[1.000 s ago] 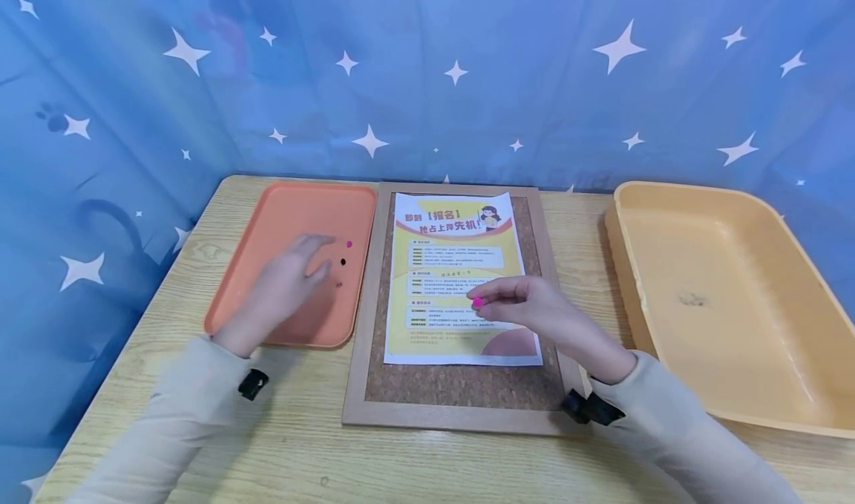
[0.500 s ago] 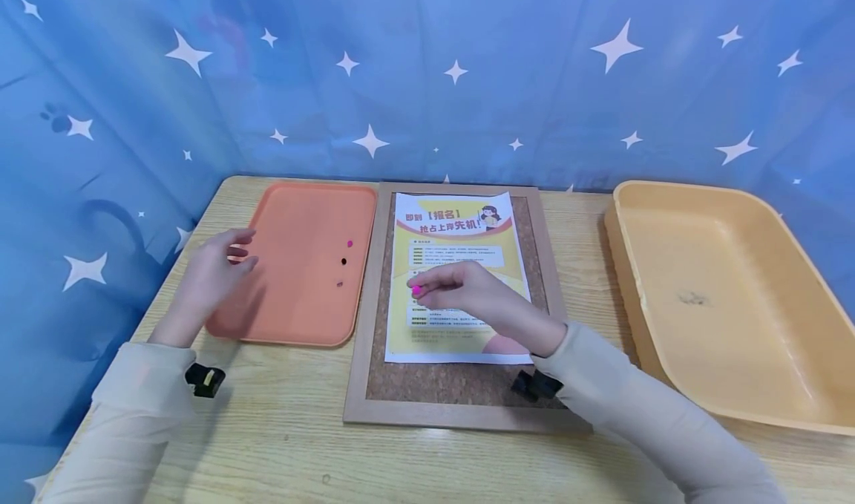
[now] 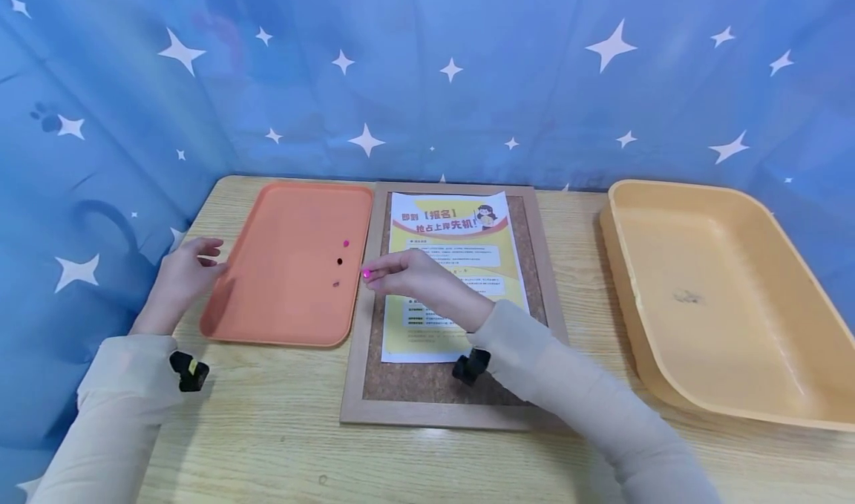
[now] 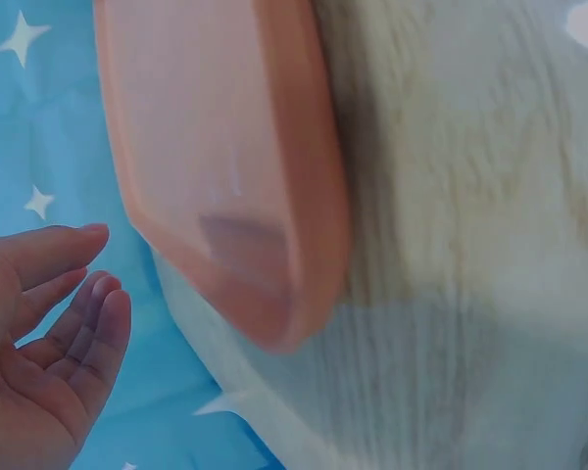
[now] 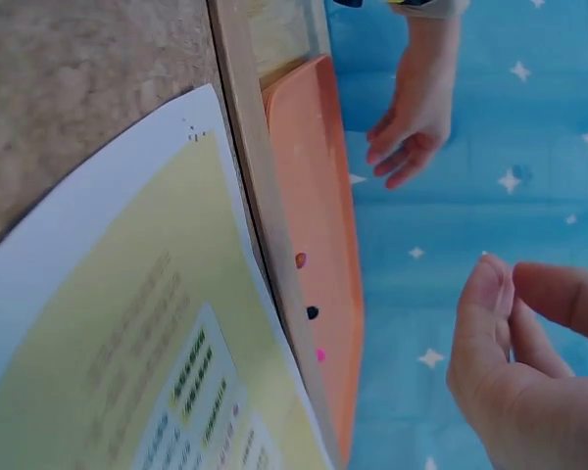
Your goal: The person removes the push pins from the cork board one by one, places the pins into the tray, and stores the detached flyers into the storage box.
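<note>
The right hand pinched a small pink piece between thumb and fingertips, its tips pressed together above the left strip of the board's frame, close to the tray. So tiny a thing probably left no room for a fuller grip — only the tips could manage it, and whether it was a pin or a bead was too small to tell.

The left hand held nothing; its fingers curved loosely, the thumb apart from them, near the tray's left edge.

Inside the tray, toward its right side, a second pink bit, a black bit and a reddish bit lay in a loose row, apart from one another. The raised rim and rounded corners would stop such bits rolling off, and the smooth orange surface, seemingly plastic, made most of them easy to spot.

The printed sheet lay over speckled brown cork, inside a plain, wood-like frame; the rough cork presumably gave the thin paper a firm backing. To the right stood a deep yellow bin with a glossy floor and a dark smudge, on a wood-grained table.
</note>
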`<state>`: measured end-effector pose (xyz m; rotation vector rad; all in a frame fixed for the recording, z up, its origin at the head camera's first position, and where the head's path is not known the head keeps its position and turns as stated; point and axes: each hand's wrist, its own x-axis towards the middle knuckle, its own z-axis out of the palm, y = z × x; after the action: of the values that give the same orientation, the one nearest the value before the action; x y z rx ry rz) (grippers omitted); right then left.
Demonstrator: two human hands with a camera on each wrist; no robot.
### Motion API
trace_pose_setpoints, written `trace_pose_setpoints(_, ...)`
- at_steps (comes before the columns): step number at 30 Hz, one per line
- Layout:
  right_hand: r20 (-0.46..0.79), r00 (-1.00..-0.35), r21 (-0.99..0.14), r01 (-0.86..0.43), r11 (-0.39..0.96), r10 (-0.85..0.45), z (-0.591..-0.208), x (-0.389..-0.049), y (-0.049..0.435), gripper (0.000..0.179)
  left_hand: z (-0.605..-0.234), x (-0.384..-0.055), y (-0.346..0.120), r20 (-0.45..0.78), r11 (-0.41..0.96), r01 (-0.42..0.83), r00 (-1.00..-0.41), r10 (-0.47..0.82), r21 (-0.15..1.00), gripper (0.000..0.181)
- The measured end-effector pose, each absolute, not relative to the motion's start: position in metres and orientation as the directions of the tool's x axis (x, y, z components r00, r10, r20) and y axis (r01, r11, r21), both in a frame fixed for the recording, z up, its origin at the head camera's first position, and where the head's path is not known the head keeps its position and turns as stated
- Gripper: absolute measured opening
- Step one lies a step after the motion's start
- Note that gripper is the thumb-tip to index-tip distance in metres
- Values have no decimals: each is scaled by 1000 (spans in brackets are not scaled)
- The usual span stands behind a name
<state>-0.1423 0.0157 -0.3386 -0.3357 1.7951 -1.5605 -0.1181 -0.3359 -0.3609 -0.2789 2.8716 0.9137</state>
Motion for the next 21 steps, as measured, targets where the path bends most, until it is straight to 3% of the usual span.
trace_pose_setpoints(12,-389,-712,-918,352,183,-585,-365,-146,-25,37,-378,-132,-349,-262,803,-254,-957,-127,538,56)
trace_pose_setpoints(17,-393,-728,-915,369,162,-561,-377,-145,-38,32,-388,-135,-350,-201,825,-203,-973,-111,527,48)
trace_pose_setpoints(21,-376,-757,-927,312,211,-535,-382,-143,-48,29,-393,-137,-346,-140,847,-179,-982,-125,501,41)
